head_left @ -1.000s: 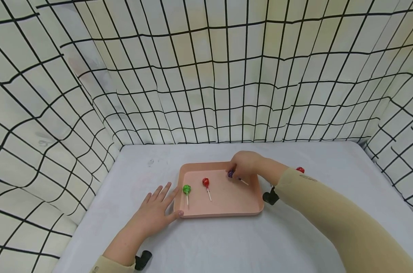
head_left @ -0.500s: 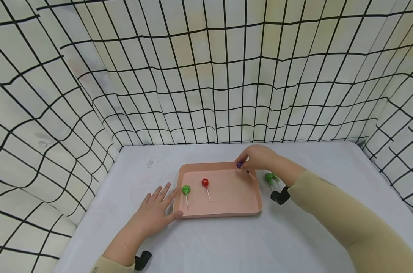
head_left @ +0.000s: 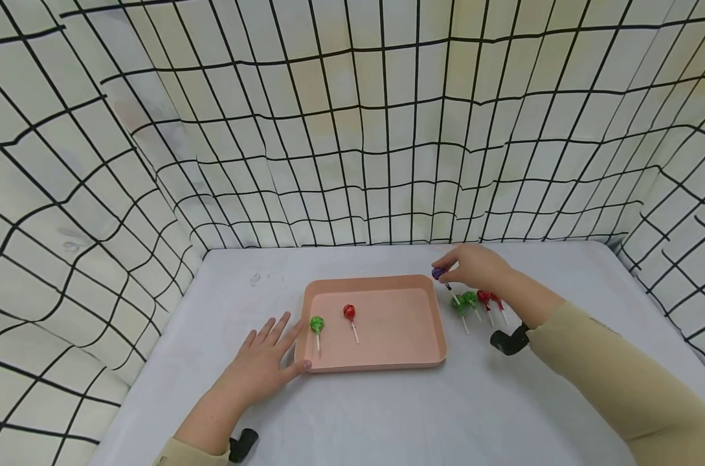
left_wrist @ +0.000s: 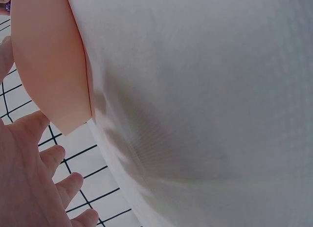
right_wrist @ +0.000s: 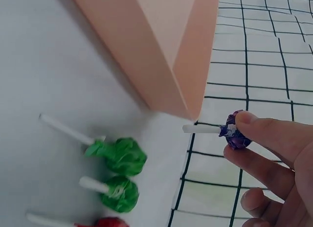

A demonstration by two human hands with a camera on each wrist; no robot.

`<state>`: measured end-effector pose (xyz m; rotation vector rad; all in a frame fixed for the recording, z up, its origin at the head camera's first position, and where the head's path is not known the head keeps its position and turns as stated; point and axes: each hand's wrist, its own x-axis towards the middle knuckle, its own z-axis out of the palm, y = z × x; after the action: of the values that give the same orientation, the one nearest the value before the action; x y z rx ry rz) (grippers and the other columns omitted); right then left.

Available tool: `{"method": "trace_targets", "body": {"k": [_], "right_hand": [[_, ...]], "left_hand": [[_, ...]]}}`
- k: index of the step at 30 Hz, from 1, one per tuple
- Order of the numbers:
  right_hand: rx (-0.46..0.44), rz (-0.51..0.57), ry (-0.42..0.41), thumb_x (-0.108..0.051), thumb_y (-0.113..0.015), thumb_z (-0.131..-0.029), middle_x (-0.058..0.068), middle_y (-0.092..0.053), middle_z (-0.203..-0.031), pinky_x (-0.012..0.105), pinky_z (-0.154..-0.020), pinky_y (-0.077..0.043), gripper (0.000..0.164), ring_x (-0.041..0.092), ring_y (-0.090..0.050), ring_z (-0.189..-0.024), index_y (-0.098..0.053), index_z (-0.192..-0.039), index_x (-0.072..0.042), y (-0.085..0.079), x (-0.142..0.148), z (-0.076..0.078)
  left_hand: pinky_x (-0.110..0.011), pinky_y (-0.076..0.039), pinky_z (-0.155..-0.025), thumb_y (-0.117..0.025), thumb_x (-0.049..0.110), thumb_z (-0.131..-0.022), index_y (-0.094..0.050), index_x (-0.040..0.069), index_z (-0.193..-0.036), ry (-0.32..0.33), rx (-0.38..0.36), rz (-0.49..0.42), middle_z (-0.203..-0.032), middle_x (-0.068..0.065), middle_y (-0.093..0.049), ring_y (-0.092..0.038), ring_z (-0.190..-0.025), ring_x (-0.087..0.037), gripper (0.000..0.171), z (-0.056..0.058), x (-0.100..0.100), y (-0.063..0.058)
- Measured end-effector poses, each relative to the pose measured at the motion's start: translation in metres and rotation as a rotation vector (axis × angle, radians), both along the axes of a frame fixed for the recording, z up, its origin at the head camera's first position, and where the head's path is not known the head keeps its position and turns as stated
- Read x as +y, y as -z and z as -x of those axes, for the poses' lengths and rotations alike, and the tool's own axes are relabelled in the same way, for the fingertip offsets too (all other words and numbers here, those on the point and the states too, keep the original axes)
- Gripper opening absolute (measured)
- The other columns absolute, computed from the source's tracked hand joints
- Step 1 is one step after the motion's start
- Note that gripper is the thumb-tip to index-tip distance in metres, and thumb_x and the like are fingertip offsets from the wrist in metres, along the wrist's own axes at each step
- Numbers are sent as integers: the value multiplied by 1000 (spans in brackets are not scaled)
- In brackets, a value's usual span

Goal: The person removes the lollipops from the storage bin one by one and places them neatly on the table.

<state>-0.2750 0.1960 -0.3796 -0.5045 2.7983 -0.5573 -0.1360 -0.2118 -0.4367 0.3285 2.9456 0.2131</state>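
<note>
Between thumb and finger, my right hand pinches a purple-wrapped lollipop by its head, the white stick pointing away from the palm. It is past the right rim of the pink tray, above the far part of the table. My left hand lies with fingers spread at the tray's left edge, thumb and fingertips right at the rim. Inside the tray are a green lollipop on the left and a red lollipop nearer the middle.
Right of the tray, two green lollipops and two red ones lie in a row on the white table. White walls with a black grid stand behind and beside the table.
My right hand has lifted the purple lollipop out of the tray and carried it right, past the rim. The lollipops beside the tray have come into view. My left hand stays put.
</note>
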Motion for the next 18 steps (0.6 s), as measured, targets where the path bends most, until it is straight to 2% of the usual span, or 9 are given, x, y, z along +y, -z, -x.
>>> {"method": "trace_targets", "body": {"k": [9, 18], "right_hand": [[-2, 4, 92, -31, -72, -91, 14, -65, -129, 57, -97, -46, 41, 37, -53, -123, -69, -129, -18, 6, 40, -8], [-20, -12, 153, -32, -71, -92, 22, -63, -127, 58, -88, -49, 43, 40, -54, -113, -67, -129, -11, 10, 81, -14]], "left_hand": [[-65, -14, -116, -59, 62, -90, -33, 19, -157, 8, 10, -12, -164, -13, -19, -17, -148, -42, 83, 0, 0, 1], [-65, -13, -116, -59, 63, -90, -32, 20, -157, 0, 4, -10, -164, -13, -19, -16, -149, -41, 83, 1, 0, 2]]}}
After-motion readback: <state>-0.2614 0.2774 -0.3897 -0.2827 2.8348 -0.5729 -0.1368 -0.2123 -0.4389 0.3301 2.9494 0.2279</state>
